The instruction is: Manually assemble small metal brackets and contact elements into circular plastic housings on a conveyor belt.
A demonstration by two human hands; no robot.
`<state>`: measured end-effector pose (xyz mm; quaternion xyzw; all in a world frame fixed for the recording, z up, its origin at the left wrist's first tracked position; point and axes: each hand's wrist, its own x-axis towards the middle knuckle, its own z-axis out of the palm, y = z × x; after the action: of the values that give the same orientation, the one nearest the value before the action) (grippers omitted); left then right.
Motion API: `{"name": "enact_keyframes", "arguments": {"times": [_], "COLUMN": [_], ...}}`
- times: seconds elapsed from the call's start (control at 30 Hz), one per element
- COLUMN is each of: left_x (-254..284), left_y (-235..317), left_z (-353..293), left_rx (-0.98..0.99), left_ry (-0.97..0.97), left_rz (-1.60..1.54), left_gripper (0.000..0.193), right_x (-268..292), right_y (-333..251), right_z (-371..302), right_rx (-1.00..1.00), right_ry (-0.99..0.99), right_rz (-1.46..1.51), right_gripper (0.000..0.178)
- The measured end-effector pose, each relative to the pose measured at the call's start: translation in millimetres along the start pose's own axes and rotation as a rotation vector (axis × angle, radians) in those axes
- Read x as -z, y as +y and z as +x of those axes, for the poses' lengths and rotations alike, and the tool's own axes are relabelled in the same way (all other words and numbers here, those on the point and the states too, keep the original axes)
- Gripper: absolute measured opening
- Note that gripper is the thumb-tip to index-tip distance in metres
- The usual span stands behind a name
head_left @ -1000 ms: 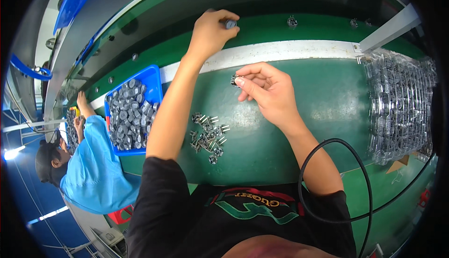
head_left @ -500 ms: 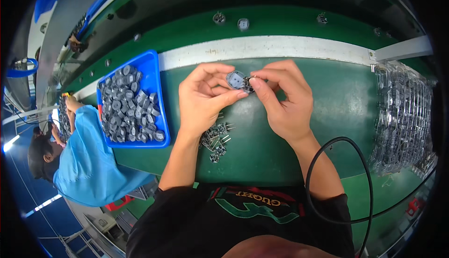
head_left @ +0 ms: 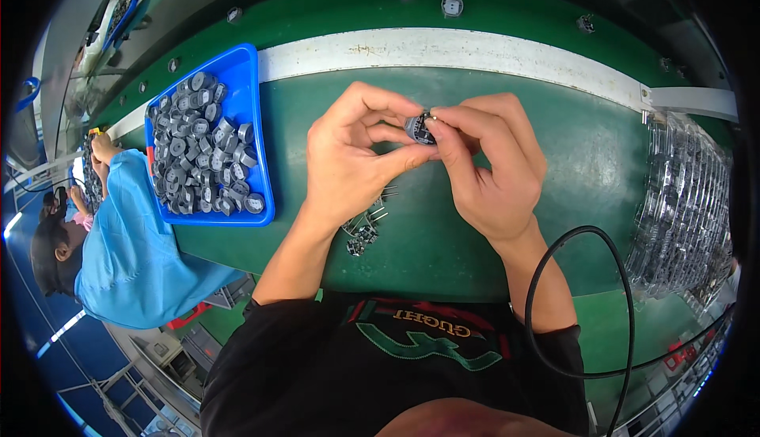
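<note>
To the left of the left hand (head_left: 348, 160) sits a blue rectangular plastic tray (head_left: 252, 81) heaped with small grey round cylindrical parts (head_left: 194, 160), well apart from the fingers. Just below both hands, partly hidden under the left palm, lies a loose pile of small metal pin pieces (head_left: 366, 227) on the green work surface (head_left: 586, 160). Far to the right of the right hand (head_left: 491, 168) is a stack of clear plastic blister trays (head_left: 685, 207), and a black cable (head_left: 554, 279) loops around the right forearm. Beyond the hands a white strip (head_left: 475, 49) runs across the bench. A person in a light blue smock (head_left: 127, 239) works off to the left.

Both hands meet above the green surface, pinching one small grey round part (head_left: 418, 129) between them: the left thumb and forefinger grip it from the left, the right fingertips press on it from the right. Its round face is turned roughly up toward the camera; fingers cover too much of it to tell its long axis.
</note>
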<state>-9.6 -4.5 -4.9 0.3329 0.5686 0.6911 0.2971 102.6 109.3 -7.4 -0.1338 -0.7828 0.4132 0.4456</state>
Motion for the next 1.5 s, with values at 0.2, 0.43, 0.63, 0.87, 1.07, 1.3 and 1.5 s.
{"name": "enact_keyframes", "arguments": {"times": [0.2, 0.43, 0.63, 0.87, 1.07, 1.3, 1.5], "left_x": [3.9, 10.3, 24.7, 50.0, 61.7, 34.9, -62.4], "left_y": [1.5, 0.8, 5.0, -19.0, -54.5, -37.6, -37.4], "left_z": [0.0, 3.4, 49.4, 144.1, 183.6, 172.8, 178.9], "left_rx": [0.154, 0.221, 0.069, -0.021, 0.045, -0.128, -0.812], "left_ry": [0.000, 0.082, 0.277, 0.315, 0.315, 0.346, -0.330], "left_rz": [-0.233, -0.160, 0.161, 0.697, 0.912, 1.296, 1.123], "left_gripper": [0.029, 0.020, 0.023, 0.017, 0.021, 0.025, 0.044], "right_x": [-2.6, -6.0, -3.3, -9.0, -11.3, -7.9, -7.5], "right_y": [8.0, 5.0, 13.3, 13.2, 14.7, 13.4, 10.3], "right_z": [-1.5, -5.2, -12.1, -25.2, -23.2, -27.4, -27.9], "right_rx": [0.118, -0.197, -0.309, 0.072, 0.097, 0.054, 0.064], "right_ry": [0.043, -0.074, -0.481, -0.789, -0.746, -0.693, -0.658], "right_rz": [-0.061, 0.209, 0.205, 0.079, 0.053, 0.011, -0.035], "right_gripper": [0.024, 0.031, 0.021, 0.021, 0.007, 0.011, 0.003]}}
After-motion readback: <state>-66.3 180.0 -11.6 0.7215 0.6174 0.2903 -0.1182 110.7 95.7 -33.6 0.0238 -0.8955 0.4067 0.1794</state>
